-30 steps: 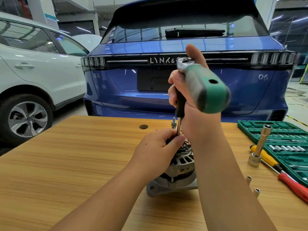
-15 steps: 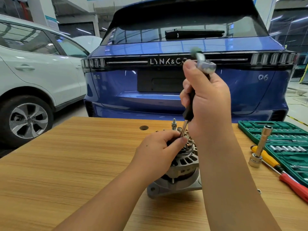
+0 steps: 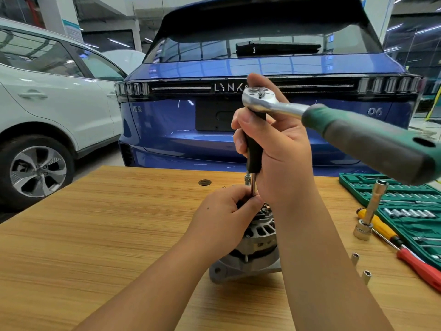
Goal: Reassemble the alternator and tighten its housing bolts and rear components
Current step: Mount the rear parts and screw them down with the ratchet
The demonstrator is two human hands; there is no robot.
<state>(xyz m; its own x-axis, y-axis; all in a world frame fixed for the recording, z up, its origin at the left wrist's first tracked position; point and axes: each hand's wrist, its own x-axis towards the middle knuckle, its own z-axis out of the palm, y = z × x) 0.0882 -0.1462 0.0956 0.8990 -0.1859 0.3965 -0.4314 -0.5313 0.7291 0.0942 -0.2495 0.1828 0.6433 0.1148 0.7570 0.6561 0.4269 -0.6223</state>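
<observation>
Behind my wooden workbench sits a blue hatchback. On the bench the grey cast-metal alternator stands upright under my arms. The green-handled steel ratchet has swung round toward my right since a second ago, so the rear fastener is tightening. My right hand clenches its black extension grip; my left hand pinches the slim shaft, steadying it.

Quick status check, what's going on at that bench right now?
Right hand grips ratchet extension. Left hand steadies its shaft on alternator. Nothing blocking.
</observation>
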